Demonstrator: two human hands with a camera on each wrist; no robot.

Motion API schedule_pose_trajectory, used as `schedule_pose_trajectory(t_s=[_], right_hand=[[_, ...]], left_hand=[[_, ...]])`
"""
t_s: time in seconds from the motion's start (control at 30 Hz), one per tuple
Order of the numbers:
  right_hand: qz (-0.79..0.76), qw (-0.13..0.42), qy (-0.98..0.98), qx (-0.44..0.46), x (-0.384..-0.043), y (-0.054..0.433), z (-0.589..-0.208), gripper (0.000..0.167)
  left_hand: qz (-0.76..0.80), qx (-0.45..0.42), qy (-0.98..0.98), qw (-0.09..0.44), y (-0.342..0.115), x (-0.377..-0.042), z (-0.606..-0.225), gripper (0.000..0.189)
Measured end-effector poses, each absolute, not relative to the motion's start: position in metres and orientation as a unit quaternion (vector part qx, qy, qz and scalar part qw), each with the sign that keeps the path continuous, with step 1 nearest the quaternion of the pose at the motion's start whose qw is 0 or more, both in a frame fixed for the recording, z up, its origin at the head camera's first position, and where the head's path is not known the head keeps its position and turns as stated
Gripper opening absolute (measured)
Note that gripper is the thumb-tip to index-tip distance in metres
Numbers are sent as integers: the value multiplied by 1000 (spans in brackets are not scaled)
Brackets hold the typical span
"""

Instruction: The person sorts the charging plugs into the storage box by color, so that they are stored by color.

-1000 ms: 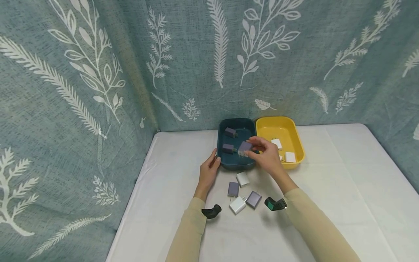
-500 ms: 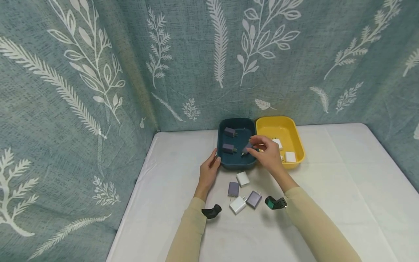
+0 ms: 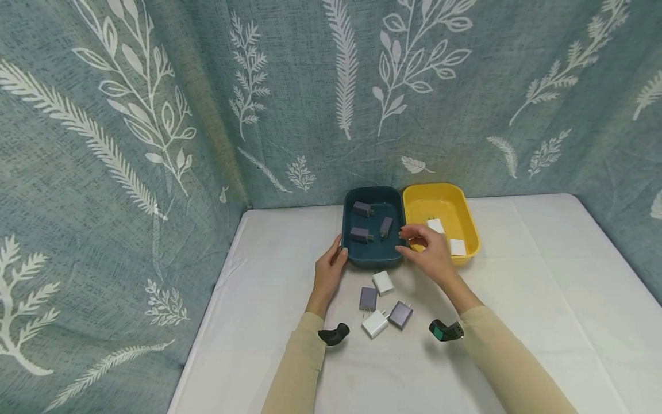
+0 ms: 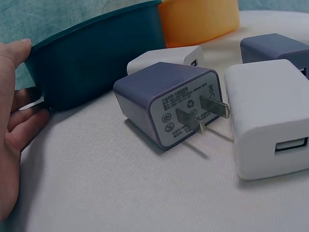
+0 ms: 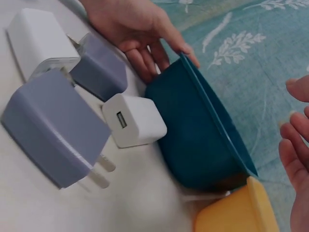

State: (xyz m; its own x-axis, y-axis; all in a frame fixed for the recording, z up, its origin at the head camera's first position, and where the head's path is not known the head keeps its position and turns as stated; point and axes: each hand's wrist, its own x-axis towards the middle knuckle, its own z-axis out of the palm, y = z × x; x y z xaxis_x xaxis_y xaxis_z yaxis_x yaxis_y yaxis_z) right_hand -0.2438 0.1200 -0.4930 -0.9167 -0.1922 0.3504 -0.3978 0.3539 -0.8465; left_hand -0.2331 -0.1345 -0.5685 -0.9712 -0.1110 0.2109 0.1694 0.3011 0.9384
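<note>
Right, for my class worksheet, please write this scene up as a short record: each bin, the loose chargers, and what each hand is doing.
Teal bin: three purple chargers
Yellow bin: at least two white chargers; the hand in front blocks part of the view
White table, in front of the bins: two loose purple chargers, two loose white chargers
Left hand: touching the teal bin's left side
Right hand: holding nothing, near where the bins meet

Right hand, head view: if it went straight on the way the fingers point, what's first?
Right hand: probably the dark teal bin's right rim if low. If it clears that, likely the nearest purple charger inside. Height is hard to judge.
</note>
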Motion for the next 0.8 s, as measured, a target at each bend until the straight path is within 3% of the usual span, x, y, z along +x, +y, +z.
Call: schedule_pose_trajectory(t_s=[0.27, 0.5, 0.8], right_hand=[[533, 78, -822, 182, -236, 125, -502, 43], [519, 65, -834, 177, -227, 130, -508, 42], [507, 71, -836, 197, -218, 133, -520, 43]], left_hand=[[-588, -14, -800, 117, -134, -233, -568, 48], [-583, -27, -807, 85, -131, -215, -529, 48], [-581, -25, -809, 84, -131, -215, -530, 48]])
